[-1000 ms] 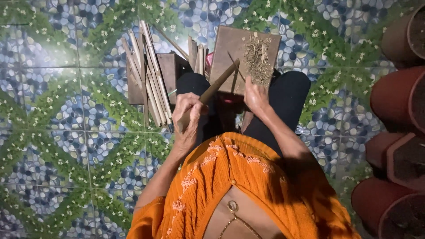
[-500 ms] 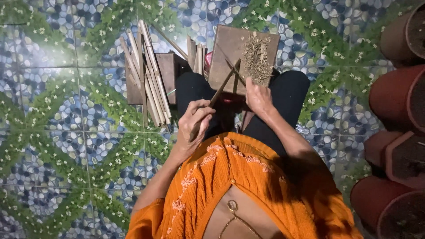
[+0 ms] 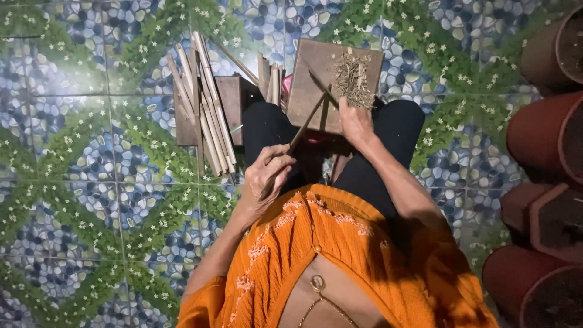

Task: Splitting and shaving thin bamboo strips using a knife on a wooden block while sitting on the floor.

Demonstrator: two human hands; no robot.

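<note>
My left hand (image 3: pixel 268 175) is closed around the near end of a long thin bamboo strip (image 3: pixel 306 124). The strip slants up to a brown wooden board (image 3: pixel 310 85) resting across my knees. My right hand (image 3: pixel 355 121) sits on the board's near edge and grips a thin dark blade (image 3: pixel 320 84) that crosses the strip's far end. A heap of dry shavings (image 3: pixel 353 78) lies on the board just beyond my right hand. I sit on the floor in an orange top and black trousers.
A bundle of pale bamboo strips (image 3: pixel 206 109) lies over a small wooden box (image 3: pixel 234 100) left of my knees, with more short strips (image 3: pixel 272 82) standing beside the board. Several reddish-brown clay pots (image 3: pixel 543 130) are stacked along the right edge. The floor is patterned tile (image 3: pixel 91 182).
My left hand has drawn back toward my body, pulling the strip with it. My right hand has stayed at the board.
</note>
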